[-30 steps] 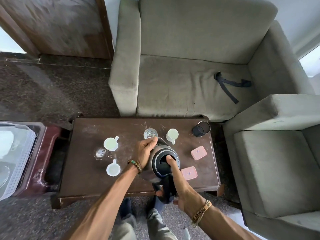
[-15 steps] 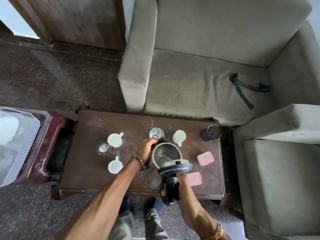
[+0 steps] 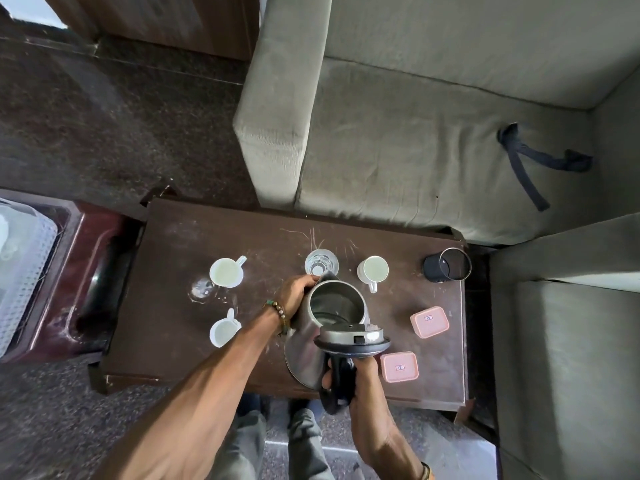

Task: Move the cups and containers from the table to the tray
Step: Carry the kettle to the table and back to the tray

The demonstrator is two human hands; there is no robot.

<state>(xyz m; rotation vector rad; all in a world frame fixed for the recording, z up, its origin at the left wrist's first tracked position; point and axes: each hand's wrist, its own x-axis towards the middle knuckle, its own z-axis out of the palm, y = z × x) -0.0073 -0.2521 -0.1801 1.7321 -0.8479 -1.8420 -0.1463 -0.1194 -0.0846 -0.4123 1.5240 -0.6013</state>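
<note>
Sitting rm: dark wood table [image 3: 173,306] in front of a grey-green sofa [image 3: 415,150], speckled floor. The right grip [image 3: 363,379] is clenched round the black handle of a steel kettle [image 3: 304,351]. The left grip [image 3: 294,292] wraps the kettle's wall up by the spout. The kettle is tilted fwd over the table, its lid [image 3: 353,337] flipped open just above the right grip.

Just beyond the left grip stands a clear glass [image 3: 321,263]; spout over its rim or beside it, can't tell. Pale cups: one [image 3: 227,271] further left of the left grip, one [image 3: 223,330] beside that forearm, one [image 3: 373,270] beyond the right grip. Two pink lidded containers [image 3: 429,321] [image 3: 399,366] sit right of the right grip. The dark-red tray [image 3: 79,306] lies well left of both grips, past the table end.

Handling, est.:
- **Kettle:** stiff, smooth, prob. the heaviest item. Handle plus a steadying palm suits it.
- **Cups:** light but breakable. Take by handle.
- **Glass:** slippery, fragile. Hold round the body.
- **Containers:** light, tough. Pinch across the sides.
</note>
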